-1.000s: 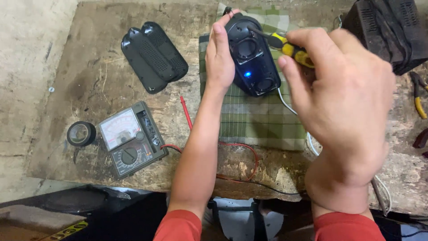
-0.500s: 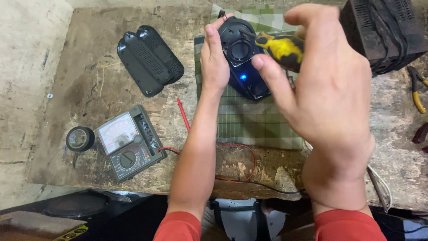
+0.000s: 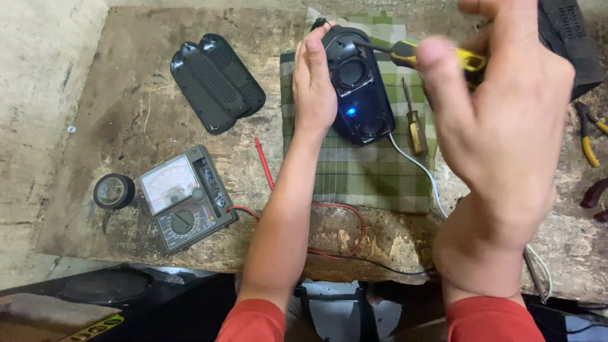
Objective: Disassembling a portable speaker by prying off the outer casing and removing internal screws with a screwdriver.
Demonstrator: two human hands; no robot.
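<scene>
My left hand [image 3: 315, 82] grips the left side of a black portable speaker [image 3: 356, 85], which lies opened on a green checked cloth [image 3: 367, 171] with a blue light glowing on it. My right hand [image 3: 500, 120] is raised close to the camera and holds a yellow-handled screwdriver [image 3: 430, 56]; its shaft reaches toward the speaker's upper part. A second screwdriver [image 3: 413, 123] with a brown handle lies on the cloth just right of the speaker.
The speaker's two black grille covers [image 3: 215, 82] lie at upper left. An analog multimeter [image 3: 187, 197] with red probe leads [image 3: 263, 161] sits beside a roll of black tape [image 3: 114, 191]. A white cable [image 3: 418, 168], pliers [image 3: 589, 136] and a black device [image 3: 570, 38] are at right.
My right hand rose and shifted right with the yellow screwdriver, uncovering the second screwdriver on the cloth. My left hand stayed on the speaker.
</scene>
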